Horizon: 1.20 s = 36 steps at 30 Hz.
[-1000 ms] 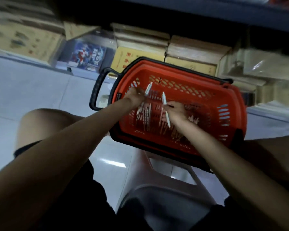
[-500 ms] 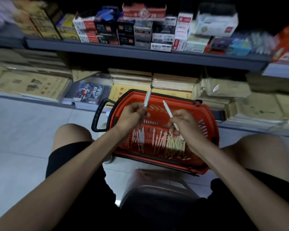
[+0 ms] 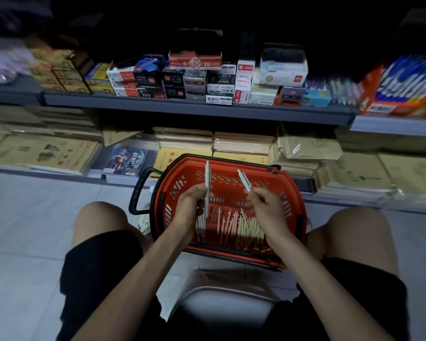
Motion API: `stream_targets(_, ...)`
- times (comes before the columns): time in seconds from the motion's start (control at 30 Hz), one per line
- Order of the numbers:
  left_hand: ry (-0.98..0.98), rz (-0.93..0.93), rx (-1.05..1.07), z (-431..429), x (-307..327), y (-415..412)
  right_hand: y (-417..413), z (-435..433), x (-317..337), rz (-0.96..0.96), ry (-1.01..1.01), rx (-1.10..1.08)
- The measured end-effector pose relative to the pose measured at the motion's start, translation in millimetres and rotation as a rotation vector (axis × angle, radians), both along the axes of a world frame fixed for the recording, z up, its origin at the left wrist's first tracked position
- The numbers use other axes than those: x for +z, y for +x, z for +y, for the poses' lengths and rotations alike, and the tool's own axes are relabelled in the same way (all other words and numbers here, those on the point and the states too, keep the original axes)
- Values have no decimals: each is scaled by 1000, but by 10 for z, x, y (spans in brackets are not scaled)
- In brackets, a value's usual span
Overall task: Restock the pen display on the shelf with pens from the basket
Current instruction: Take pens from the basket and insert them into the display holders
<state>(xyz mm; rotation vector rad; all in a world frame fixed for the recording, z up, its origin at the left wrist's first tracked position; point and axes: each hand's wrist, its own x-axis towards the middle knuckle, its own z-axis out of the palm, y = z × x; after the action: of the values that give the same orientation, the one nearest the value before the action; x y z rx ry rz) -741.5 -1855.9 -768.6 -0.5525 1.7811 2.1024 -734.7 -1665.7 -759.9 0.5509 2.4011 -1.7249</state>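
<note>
Dim shop aisle, pale tiled floor (image 3: 30, 242) underfoot. Sitting on a stool (image 3: 221, 303), knees apart, facing a grey shelf (image 3: 194, 110) crowded with small stationery boxes (image 3: 194, 80). Lying below it, on the lower shelf (image 3: 59, 166), flat stacks of paper goods in plastic wrap.

Standing on the floor between the knees, just in front of the lower shelf: a red basket (image 3: 231, 183) with a black handle (image 3: 139, 190) folded out to its left. Lying loose across its bottom, many pens (image 3: 236, 223), pale pink and cream, mostly lined up side by side.

Hovering over the basket, both hands, near each other but not touching. Left hand (image 3: 190, 205) gripping a white pen (image 3: 207, 178) near its middle, fingers (image 3: 202, 190) curled and pressed around the barrel, holding it almost upright with its upper end reaching past the basket's far rim. Right hand (image 3: 266, 205) pinching a second white pen (image 3: 244, 180) by its lower part between thumb and fingertips (image 3: 255, 193), keeping it tilted up and to the left, its free end pointing toward the first pen. Staying apart, the two pens, with a clear gap between them, both raised well above the pile in the basket.

Blurring at the edges, the boxes on the far left and far right of the shelf, labels there unreadable.
</note>
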Motion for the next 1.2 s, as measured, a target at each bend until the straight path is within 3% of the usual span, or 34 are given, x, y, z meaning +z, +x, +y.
stream_targets(0.27, 28, -21, -3, 21, 32, 59, 12, -17, -94, -119, -101, -26)
stream_targets(0.5, -42, 2, -12, -16, 111, 105, 76, 3, -163, -108, -151, -13)
stream_targets(0.83, 28, 129, -29, -60, 440, 127, 168, -33, 239, 16, -54, 116)
stream_targets(1.2, -20, 346, -67, 105, 1093, -28, -174, -379, 1484, 399, -208, 198)
